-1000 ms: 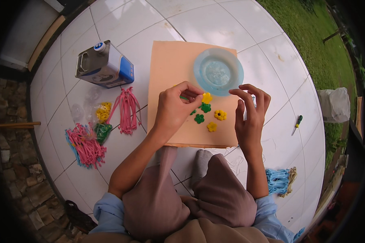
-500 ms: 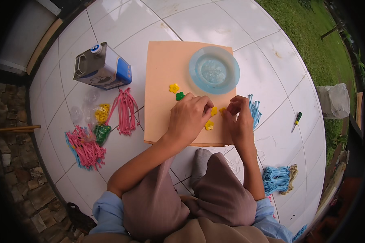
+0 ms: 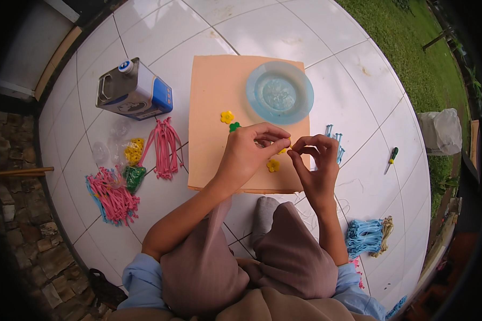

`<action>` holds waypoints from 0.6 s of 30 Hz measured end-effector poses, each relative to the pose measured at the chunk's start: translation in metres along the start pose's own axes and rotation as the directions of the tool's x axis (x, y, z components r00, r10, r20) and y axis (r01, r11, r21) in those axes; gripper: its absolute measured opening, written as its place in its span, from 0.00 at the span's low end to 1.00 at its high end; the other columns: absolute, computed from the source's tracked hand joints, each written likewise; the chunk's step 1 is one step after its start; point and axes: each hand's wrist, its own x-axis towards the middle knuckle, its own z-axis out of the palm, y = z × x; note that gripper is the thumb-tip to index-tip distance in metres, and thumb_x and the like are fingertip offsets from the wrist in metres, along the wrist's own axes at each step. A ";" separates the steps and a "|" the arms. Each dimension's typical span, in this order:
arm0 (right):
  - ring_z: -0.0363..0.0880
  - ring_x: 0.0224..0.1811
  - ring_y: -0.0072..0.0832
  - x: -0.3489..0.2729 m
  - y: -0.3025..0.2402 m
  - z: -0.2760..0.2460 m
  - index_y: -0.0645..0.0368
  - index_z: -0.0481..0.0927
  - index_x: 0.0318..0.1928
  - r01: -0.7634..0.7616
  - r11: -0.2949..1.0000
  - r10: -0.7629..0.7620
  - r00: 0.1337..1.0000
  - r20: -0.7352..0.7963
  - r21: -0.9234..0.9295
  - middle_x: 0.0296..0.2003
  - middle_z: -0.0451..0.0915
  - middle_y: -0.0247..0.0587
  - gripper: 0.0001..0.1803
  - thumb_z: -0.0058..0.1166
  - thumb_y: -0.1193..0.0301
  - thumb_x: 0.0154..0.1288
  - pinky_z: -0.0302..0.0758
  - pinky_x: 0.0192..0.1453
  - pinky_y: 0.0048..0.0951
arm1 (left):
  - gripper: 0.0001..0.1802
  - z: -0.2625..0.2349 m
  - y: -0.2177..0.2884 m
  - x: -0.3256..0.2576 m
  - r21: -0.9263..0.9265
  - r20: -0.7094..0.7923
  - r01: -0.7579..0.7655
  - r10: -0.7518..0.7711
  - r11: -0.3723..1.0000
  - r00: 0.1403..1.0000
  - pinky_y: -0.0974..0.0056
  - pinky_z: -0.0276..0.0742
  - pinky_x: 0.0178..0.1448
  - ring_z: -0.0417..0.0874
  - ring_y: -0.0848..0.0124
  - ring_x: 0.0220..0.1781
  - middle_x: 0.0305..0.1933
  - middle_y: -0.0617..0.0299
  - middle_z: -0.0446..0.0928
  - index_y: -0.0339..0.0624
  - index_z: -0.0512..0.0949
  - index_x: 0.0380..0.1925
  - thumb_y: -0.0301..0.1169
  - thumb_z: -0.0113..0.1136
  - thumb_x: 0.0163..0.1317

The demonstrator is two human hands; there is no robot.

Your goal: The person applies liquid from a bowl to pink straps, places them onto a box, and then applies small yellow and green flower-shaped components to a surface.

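Observation:
My left hand (image 3: 247, 155) is closed in a pinch over the cardboard (image 3: 211, 155), with a bit of a yellow flower-shaped piece showing at its fingertips. Thumb and forefinger of my right hand (image 3: 317, 160) pinch close against the left fingertips; whatever lies between them is too small to make out. Another yellow flower piece (image 3: 273, 165) rests on the cardboard just below the hands, and more yellow shows partly hidden behind the fingers. Beyond my left hand lie a green flower piece (image 3: 234, 127), partly covered, and a yellow flower (image 3: 227, 117).
A pale blue bowl (image 3: 256, 101) stands on the cardboard's far right. To the left are a metal can (image 3: 134, 91), pink strips (image 3: 166, 150), a pink bundle (image 3: 115, 195) and bagged yellow pieces (image 3: 134, 151). At right lie blue strips (image 3: 339, 147), a screwdriver (image 3: 393, 156) and a blue bundle (image 3: 365, 238).
My hands have come together, fingertips meeting. The yellow piece near my right fingers is now at the joined fingertips. My right hand has opened out into a thumb-and-forefinger pinch.

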 end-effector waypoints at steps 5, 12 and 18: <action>0.81 0.40 0.30 -0.003 -0.001 0.002 0.62 0.64 0.46 0.087 0.994 -0.086 0.996 0.025 -0.071 0.39 0.75 0.43 0.21 0.55 0.87 0.54 0.79 0.44 0.27 | 0.08 -0.008 -0.001 0.002 -0.074 0.028 0.043 -0.041 0.996 0.999 0.76 0.72 0.30 0.77 0.81 0.30 0.31 0.64 0.81 0.36 0.81 0.36 0.27 0.63 0.55; 0.80 0.41 0.33 -0.005 0.000 0.002 0.63 0.66 0.45 0.104 0.995 -0.104 0.995 -0.013 0.002 0.40 0.75 0.44 0.19 0.50 0.90 0.53 0.78 0.44 0.29 | 0.08 -0.009 -0.001 0.002 -0.130 0.036 0.064 -0.060 0.989 0.998 0.76 0.72 0.30 0.77 0.81 0.29 0.31 0.62 0.80 0.35 0.80 0.34 0.26 0.63 0.55; 0.70 0.42 0.38 -0.002 -0.009 -0.004 0.57 0.78 0.48 0.313 0.827 -0.319 0.945 0.069 -0.468 0.39 0.69 0.42 0.30 0.50 0.89 0.39 0.73 0.44 0.35 | 0.06 -0.009 -0.002 0.004 -0.121 -0.025 0.027 -0.030 0.992 0.999 0.75 0.74 0.31 0.77 0.81 0.30 0.30 0.61 0.80 0.35 0.79 0.31 0.26 0.63 0.55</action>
